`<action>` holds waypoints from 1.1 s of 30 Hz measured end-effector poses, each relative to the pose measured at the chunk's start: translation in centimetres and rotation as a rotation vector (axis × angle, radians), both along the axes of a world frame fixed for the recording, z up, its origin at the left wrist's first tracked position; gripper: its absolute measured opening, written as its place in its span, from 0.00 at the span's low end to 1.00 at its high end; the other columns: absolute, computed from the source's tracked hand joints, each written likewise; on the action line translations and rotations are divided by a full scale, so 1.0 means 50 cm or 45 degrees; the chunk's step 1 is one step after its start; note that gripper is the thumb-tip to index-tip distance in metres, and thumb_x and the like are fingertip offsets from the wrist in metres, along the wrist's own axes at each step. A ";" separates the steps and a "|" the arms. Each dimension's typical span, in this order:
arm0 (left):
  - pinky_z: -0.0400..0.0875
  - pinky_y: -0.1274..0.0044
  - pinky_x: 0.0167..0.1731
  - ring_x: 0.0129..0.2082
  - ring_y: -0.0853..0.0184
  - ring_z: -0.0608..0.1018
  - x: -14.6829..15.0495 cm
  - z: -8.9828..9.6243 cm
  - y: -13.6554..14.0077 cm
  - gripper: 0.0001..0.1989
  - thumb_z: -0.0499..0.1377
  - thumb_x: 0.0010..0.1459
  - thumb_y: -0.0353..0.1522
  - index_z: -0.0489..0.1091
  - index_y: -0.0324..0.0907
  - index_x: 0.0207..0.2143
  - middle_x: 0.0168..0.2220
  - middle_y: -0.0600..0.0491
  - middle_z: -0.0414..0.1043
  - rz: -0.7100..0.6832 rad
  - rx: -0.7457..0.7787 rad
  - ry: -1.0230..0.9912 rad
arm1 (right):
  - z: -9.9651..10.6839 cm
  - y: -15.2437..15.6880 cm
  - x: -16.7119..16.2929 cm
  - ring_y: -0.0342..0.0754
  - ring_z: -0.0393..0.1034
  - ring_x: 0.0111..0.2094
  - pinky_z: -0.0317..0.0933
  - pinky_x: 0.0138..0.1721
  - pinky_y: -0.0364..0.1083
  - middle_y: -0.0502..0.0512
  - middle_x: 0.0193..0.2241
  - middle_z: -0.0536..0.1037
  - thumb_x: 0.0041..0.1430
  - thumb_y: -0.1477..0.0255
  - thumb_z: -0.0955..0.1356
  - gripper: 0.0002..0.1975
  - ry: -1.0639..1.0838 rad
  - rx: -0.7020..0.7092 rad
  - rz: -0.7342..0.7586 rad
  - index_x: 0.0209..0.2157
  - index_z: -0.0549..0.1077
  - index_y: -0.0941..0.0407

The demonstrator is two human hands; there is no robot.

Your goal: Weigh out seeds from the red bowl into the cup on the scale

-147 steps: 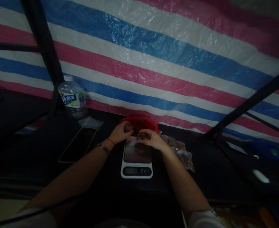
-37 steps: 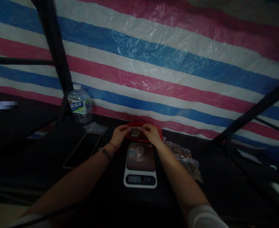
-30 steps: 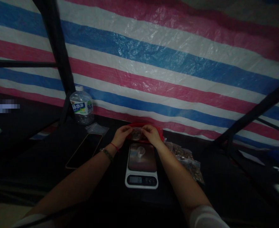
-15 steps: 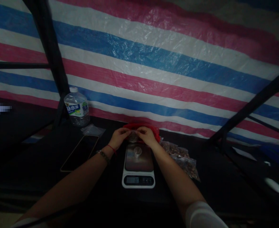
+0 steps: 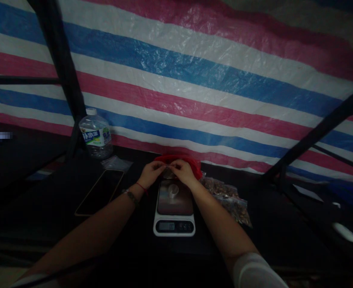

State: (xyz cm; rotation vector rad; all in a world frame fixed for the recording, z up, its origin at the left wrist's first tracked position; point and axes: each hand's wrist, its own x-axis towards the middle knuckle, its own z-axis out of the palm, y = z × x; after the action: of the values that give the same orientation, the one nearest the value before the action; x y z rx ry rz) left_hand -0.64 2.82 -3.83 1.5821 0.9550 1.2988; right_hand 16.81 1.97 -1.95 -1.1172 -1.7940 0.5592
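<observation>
Between my fingertips, just beyond the scale, is a small clear plastic bag [image 5: 168, 173] with contents too dim to make out. My left hand [image 5: 151, 173] pinches its top edge from the left. From the right, my right hand [image 5: 183, 172] is closed on the same edge, the two hands almost touching. Below them lies a white digital kitchen scale [image 5: 174, 229] with a small clear cup [image 5: 173, 191] on its plate. A red plastic bag [image 5: 176, 158] spreads behind my hands, partly hidden by them.
Several filled zip bags [image 5: 236, 208] lie right of my right forearm. To the left are a phone [image 5: 100, 193], flat clear bags [image 5: 116, 163] and a large plastic bottle [image 5: 95, 134]. Black metal bars [image 5: 63, 64] and a striped tarp [image 5: 194, 72] stand behind the black table.
My right hand has shifted slightly left along the bag's top edge, closer to my left hand. The whole view has moved a little; the cup stays on the scale.
</observation>
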 end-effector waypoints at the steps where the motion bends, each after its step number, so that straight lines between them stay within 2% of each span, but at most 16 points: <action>1: 0.70 0.76 0.31 0.28 0.65 0.76 0.000 0.002 -0.001 0.15 0.62 0.48 0.43 0.75 0.39 0.30 0.29 0.51 0.76 0.002 0.013 0.021 | 0.000 0.000 0.000 0.45 0.69 0.29 0.61 0.32 0.43 0.52 0.27 0.77 0.53 0.69 0.68 0.07 -0.001 -0.005 0.014 0.28 0.76 0.57; 7: 0.71 0.76 0.33 0.31 0.64 0.76 0.003 0.008 -0.008 0.13 0.61 0.50 0.41 0.76 0.41 0.29 0.30 0.51 0.77 0.045 0.127 0.113 | 0.004 -0.006 -0.004 0.45 0.68 0.30 0.61 0.32 0.43 0.52 0.28 0.76 0.53 0.72 0.68 0.04 -0.088 0.047 -0.014 0.28 0.76 0.57; 17: 0.71 0.75 0.36 0.33 0.63 0.77 0.005 -0.013 0.007 0.12 0.60 0.50 0.41 0.77 0.43 0.30 0.31 0.51 0.78 0.092 0.169 0.193 | 0.001 -0.006 -0.009 0.46 0.69 0.32 0.62 0.36 0.44 0.53 0.30 0.76 0.56 0.72 0.67 0.05 -0.201 0.110 -0.019 0.30 0.77 0.55; 21: 0.71 0.75 0.35 0.32 0.63 0.77 0.005 -0.009 0.004 0.12 0.60 0.50 0.41 0.77 0.42 0.30 0.30 0.50 0.78 0.104 0.155 0.191 | 0.010 -0.010 -0.007 0.46 0.69 0.33 0.62 0.38 0.45 0.53 0.30 0.77 0.56 0.72 0.68 0.05 -0.204 0.173 -0.028 0.29 0.77 0.55; 25: 0.71 0.74 0.38 0.33 0.63 0.77 0.002 0.000 0.002 0.13 0.61 0.49 0.42 0.77 0.42 0.29 0.31 0.50 0.78 0.162 0.133 0.142 | 0.023 -0.008 0.001 0.47 0.70 0.32 0.63 0.38 0.45 0.53 0.28 0.77 0.53 0.70 0.70 0.04 -0.152 0.124 -0.137 0.26 0.77 0.55; 29: 0.71 0.73 0.39 0.33 0.62 0.77 -0.001 0.001 0.005 0.14 0.63 0.47 0.42 0.77 0.40 0.29 0.31 0.50 0.78 0.226 0.067 0.067 | 0.029 -0.002 0.012 0.47 0.71 0.35 0.63 0.41 0.46 0.53 0.30 0.79 0.54 0.74 0.69 0.04 -0.115 0.136 -0.122 0.28 0.78 0.55; 33: 0.72 0.73 0.38 0.33 0.62 0.77 0.002 -0.007 0.009 0.15 0.64 0.46 0.42 0.77 0.40 0.30 0.31 0.49 0.78 0.226 0.012 -0.002 | 0.034 0.000 0.017 0.47 0.71 0.32 0.63 0.38 0.45 0.52 0.27 0.79 0.53 0.73 0.70 0.04 -0.067 0.102 -0.175 0.27 0.78 0.55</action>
State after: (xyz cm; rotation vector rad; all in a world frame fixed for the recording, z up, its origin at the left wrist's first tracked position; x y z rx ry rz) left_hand -0.55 3.29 -4.18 1.5311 1.1103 1.4269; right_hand 17.69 1.98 -0.24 -1.1987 -1.7526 0.3759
